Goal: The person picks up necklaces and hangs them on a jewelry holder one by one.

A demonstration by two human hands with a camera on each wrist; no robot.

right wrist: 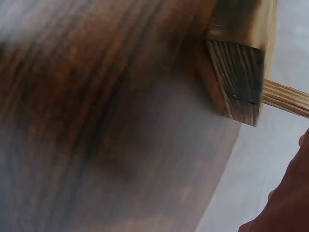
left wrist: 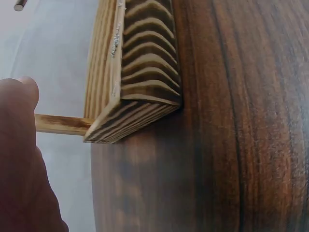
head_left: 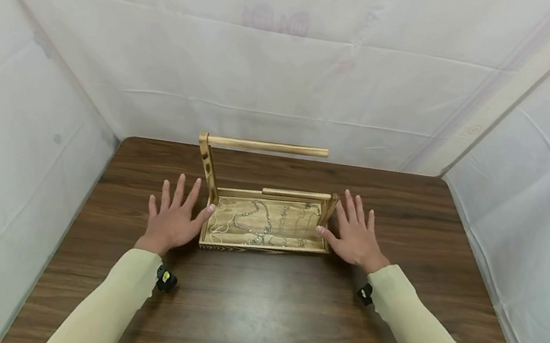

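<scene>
On the table (head_left: 250,314), head view: a shallow wooden tray (head_left: 261,247) sits at centre, toward the far half, long side facing the person. Left hand (head_left: 171,219) lies flat on the table at the tray's left end, fingers straight and spread, thumb tip touching the left wall; it grips nothing. Right hand (head_left: 354,234) lies flat at the right end, fingers straight and spread, thumb against the right wall; also gripping nothing. Only the head view shows the tray's inside: several thin chains (head_left: 266,222) lie loose and tangled on the floor of the tray (count not resolvable). An upright post (head_left: 208,166) rises from the tray's left end and carries a horizontal rod (head_left: 268,146) above the tray; a shorter bar (head_left: 295,194) runs along the far rim at right. Left wrist view adds what the head view lacks: the tray's (left wrist: 145,72) outer face close up, with charred, wavy ridged grain, its corner resting on the table (left wrist: 231,145), and part of the left hand (left wrist: 19,159) at frame left, just beside that corner. Right wrist view: the other end of the tray (right wrist: 239,82), blurred, with two small nail heads in the end grain; the edge of the right hand (right wrist: 285,203) shows at lower right, apart from the wood in this frame. White sheeting (head_left: 297,46) surrounds the table on three sides.
</scene>
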